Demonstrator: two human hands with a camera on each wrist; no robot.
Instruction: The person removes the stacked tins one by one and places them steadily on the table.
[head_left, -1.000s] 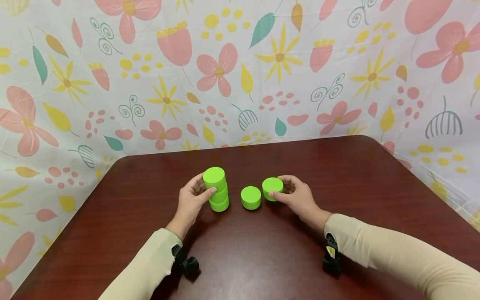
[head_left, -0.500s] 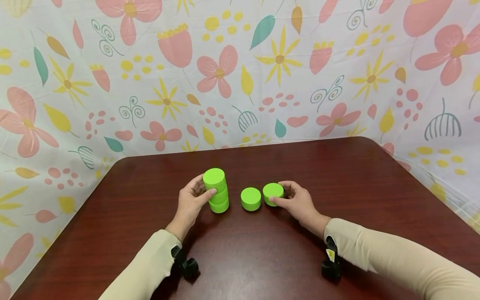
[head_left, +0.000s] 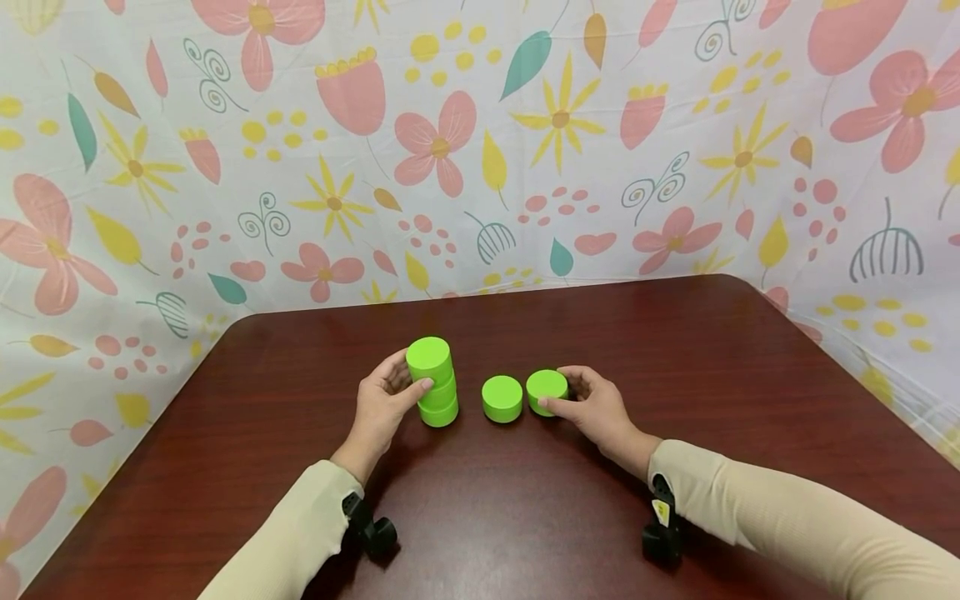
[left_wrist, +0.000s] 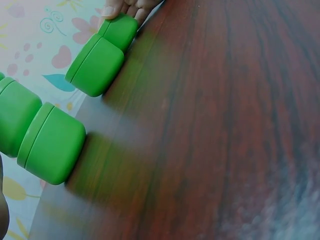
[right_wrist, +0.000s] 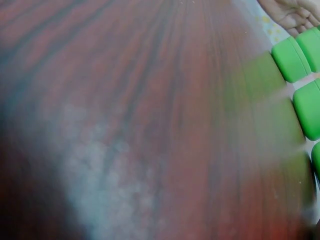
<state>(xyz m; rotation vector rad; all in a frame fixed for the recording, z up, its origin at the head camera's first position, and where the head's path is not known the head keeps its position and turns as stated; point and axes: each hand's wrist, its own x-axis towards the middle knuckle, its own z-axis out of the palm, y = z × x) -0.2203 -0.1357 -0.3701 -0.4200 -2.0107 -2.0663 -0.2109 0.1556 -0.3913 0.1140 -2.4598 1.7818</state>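
Note:
A stack of three round green lidded jars (head_left: 439, 414) stands on the table. The left hand (head_left: 381, 407) holds it from the left side, its thumb across the front near the top jar. Just right of the stack is a single green jar (head_left: 502, 398), touched by neither hand. Farther right, another green jar (head_left: 547, 388) sits beside that one, and the right hand (head_left: 602, 412) pinches it between thumb and fingers. The left wrist view shows the stack's bottom jar (left_wrist: 52, 142) and the lid seams. Only jar edges show in the right wrist view, with the stack's bottom jar (right_wrist: 291, 59) uppermost.
The jars are on a dark reddish-brown wooden table (head_left: 487, 517). Behind it hangs a white cloth (head_left: 480, 225) printed with flowers and leaves. Black wrist cameras (head_left: 378, 536) hang under both cream sleeves (head_left: 810, 508).
The right hand has lowered its jar and brought it slightly nearer, down beside the single jar. The left hand and the stack have stayed in place.

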